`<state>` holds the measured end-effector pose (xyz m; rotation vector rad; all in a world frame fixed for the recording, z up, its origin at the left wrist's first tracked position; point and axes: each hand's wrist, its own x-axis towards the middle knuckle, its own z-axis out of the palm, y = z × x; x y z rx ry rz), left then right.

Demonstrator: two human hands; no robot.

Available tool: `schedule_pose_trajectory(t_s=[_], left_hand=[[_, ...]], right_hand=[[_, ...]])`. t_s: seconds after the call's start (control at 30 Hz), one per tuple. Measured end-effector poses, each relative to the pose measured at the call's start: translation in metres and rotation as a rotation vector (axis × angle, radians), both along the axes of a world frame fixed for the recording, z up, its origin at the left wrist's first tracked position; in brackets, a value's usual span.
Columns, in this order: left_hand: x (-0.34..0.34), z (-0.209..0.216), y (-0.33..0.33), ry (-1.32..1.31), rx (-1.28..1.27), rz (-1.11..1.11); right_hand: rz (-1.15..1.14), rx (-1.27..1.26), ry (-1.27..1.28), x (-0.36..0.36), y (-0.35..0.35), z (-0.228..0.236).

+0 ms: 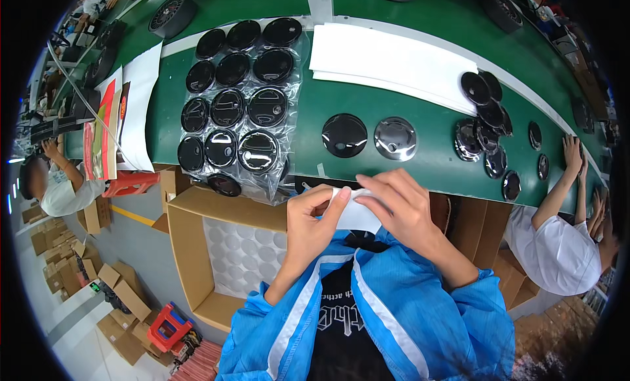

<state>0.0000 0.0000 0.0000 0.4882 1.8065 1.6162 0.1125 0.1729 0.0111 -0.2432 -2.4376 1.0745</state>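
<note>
Just in front of the green table's near edge, a small white sheet (359, 217) is pinched between both hands. My left hand (314, 214) grips its left side with thumb and fingers. My right hand (405, 207) is closed on its upper right edge, fingers bent over it. Beyond the hands, two round black glossy discs lie side by side: a plain dark disc (344, 135) and a paler, more reflective disc (395, 138). To their left, rows of black discs (227, 107) rest on a clear plastic tray sheet (289, 112).
An open cardboard box (190, 250) with round-pocketed white packing stands below left. White paper sheets (394, 60) lie at the back, with a heap of black discs (489, 115) to the right. Co-workers sit on both sides; one person's hand (573, 155) touches the table at right.
</note>
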Motion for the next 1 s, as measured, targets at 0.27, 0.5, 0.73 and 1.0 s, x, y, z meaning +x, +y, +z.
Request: schedule_pose_trajectory(t_s=[0.27, 0.5, 0.73, 1.0], left_hand=[[0.003, 0.005, 0.012, -0.130, 0.033, 0.101], [0.001, -0.002, 0.014, -0.201, 0.017, 0.107], [-0.008, -0.011, 0.010, -0.193, 0.011, 0.150], [-0.031, -0.025, -0.007, -0.003, -0.030, 0.114]], right_hand=[[-0.043, 0.154, 0.133, 0.000, 0.001, -0.009], [-0.021, 0.232, 0.219, 0.000, 0.004, -0.019], [0.063, 0.358, 0.078, 0.004, -0.002, 0.016], [0.087, -0.052, 0.066, -0.007, 0.023, 0.057]])
